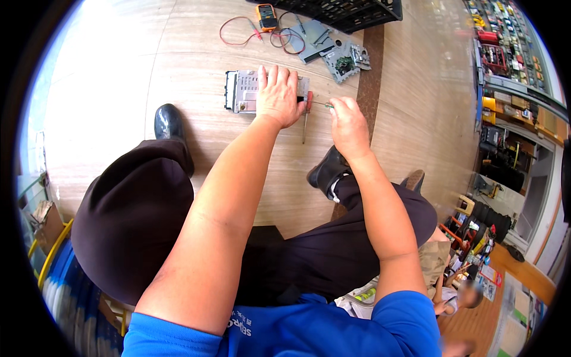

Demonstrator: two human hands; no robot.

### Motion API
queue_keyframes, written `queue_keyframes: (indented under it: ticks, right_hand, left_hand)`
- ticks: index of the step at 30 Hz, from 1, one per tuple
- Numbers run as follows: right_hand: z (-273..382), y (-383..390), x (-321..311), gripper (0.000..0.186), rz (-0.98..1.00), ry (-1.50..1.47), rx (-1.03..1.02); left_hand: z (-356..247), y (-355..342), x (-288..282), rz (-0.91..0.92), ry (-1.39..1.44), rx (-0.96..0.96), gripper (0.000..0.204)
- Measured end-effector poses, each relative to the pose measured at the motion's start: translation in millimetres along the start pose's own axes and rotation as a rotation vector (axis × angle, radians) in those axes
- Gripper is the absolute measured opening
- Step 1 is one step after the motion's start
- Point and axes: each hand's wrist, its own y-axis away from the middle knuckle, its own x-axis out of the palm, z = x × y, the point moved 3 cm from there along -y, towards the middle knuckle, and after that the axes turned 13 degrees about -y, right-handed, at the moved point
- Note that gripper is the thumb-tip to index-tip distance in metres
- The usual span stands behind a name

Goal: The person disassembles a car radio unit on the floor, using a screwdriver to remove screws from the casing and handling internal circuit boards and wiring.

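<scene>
Left hand (279, 98), fingers slightly apart, should brace the metal box (245, 89) firmly; right hand (350, 126), fingers clamped on the screwdriver (329, 105), should push straight.

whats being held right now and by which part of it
The right grip holds a slim, green-handled metal screwdriver by its handle; the left grip rests spread across a silver, rectangular metal unit.

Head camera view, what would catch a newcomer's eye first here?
Probably the silvery metal box at upper centre, with the left hand spread over it and the right hand holding a slim tool toward its right end. Next, the orange multimeter near the top edge, left of the black crate.
</scene>
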Motion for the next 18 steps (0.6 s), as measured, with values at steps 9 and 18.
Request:
queue_keyframes:
  ticks: [9, 18]
  right_hand:
    - [0.7, 0.9, 3.1, 0.021, 0.001, 0.012, 0.0]
    - [-3.8, -1.3, 5.6, 0.02, 0.005, 0.048, -0.026]
  left_hand:
    - [-0.7, -0.3, 0.3, -0.01, 0.005, 0.002, 0.074]
    - [-0.8, -1.0, 0.9, -0.003, 0.03, -0.012, 0.074]
